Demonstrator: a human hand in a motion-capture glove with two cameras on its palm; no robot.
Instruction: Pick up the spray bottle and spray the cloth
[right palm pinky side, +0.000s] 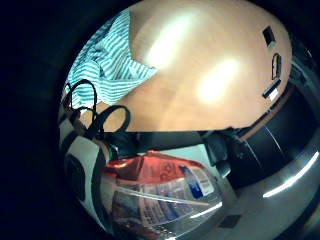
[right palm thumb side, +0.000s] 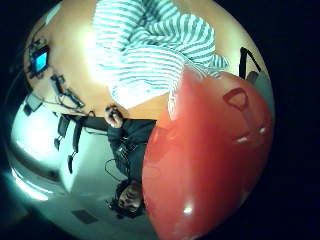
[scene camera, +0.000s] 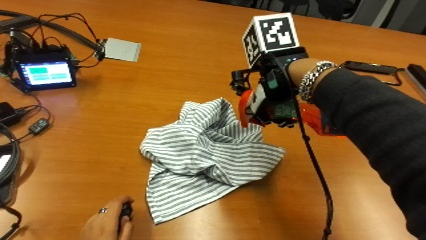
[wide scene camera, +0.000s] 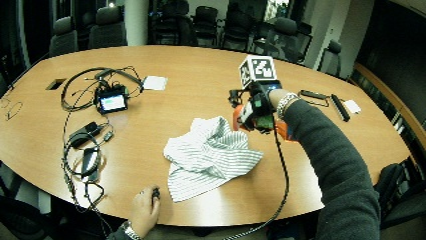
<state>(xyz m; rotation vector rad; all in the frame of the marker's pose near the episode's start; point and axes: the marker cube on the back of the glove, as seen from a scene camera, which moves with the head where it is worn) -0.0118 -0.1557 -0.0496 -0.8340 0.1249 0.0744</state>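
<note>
Outside view: the right hand (scene camera: 269, 102) grips the spray bottle (scene camera: 313, 122) right of centre, just beside the striped cloth (scene camera: 203, 155) on the table (scene camera: 180, 55). Thumb-side palm view: the bottle's red body crowds the palm — a mis-aimed nozzle would likely wet the table.

Far across my table (scene camera: 166, 45) a small lit screen (scene camera: 45, 73) sits among cables (scene camera: 60, 25), a grey card (scene camera: 121, 49) just beside it. Office chairs (wide scene camera: 200, 22) ring the far edge.
</note>
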